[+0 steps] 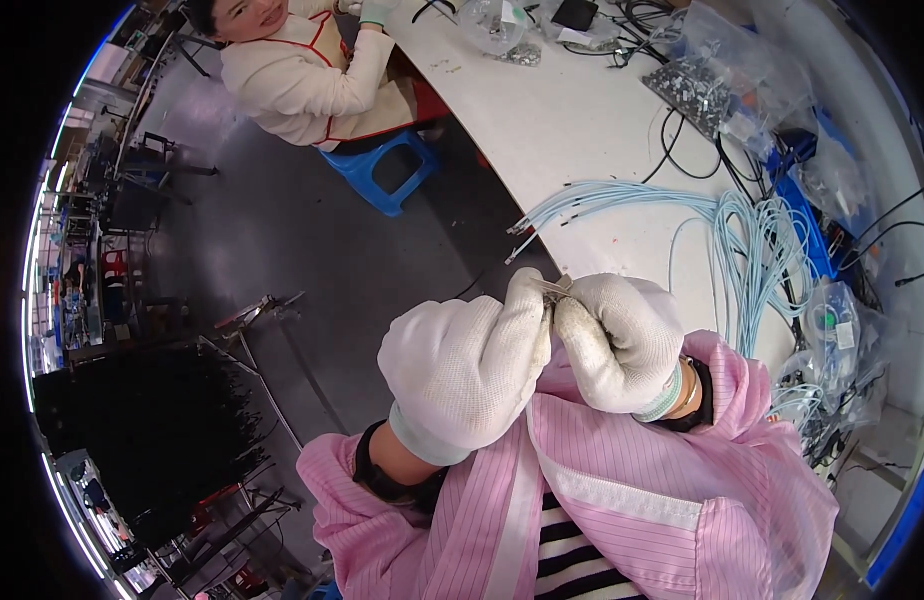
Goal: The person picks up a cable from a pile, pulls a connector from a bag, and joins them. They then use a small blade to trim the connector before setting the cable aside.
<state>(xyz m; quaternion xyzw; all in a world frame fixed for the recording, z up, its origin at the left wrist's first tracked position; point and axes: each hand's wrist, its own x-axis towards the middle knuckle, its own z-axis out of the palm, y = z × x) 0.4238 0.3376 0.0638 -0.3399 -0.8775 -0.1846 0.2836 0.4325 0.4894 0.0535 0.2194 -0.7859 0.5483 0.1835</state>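
White knitted gloves cover both my hands, which meet in front of my chest near the edge of the white table (527,130). My left hand (467,360) is closed, thumb and forefinger pressed together at a small, thin, metallic-looking piece (554,289). On the other side of that piece, my right hand (622,340) is closed too, its fingers bent in a pinch. The piece is mostly hidden by the fingertips, so its kind cannot be made out. Just beyond my hands, light-blue cables (622,197) lie across the table, their ends reaching over its left edge.
A large coil of the cables (747,250) lies at right. Behind it are clear bags of small metal parts (692,90), black cords (672,140) and a blue bin (797,205). A co-worker (312,80) sits on a blue stool (382,175) at the far left side.
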